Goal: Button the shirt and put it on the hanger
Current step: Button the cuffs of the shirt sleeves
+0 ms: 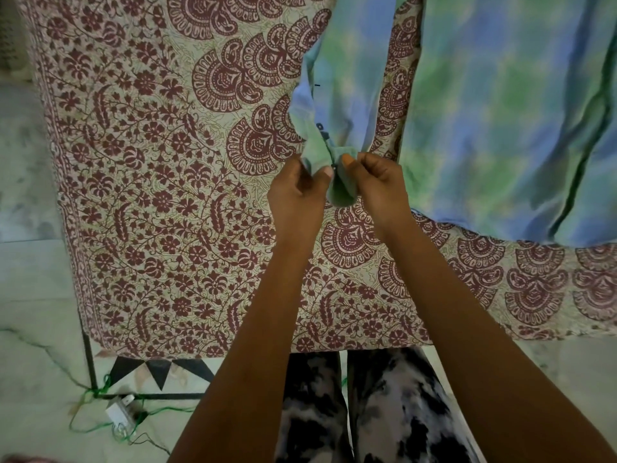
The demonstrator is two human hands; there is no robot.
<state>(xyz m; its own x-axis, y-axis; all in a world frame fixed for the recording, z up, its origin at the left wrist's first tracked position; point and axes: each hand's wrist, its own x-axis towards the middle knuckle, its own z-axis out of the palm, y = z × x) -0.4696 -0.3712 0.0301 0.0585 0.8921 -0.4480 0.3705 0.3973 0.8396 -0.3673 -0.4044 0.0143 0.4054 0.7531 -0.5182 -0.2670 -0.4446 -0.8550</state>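
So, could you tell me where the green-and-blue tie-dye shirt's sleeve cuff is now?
Head view, above centre: the sleeve cuff is pinched between left hand and right hand over the maroon floral bedspread, left of the shirt's body.

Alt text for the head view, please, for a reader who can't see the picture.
A person's left hand and right hand pinch the cuff of a blue-green tie-dye shirt, which lies spread on a maroon floral bedsheet. Small dark buttons show on the sleeve just above the cuff.
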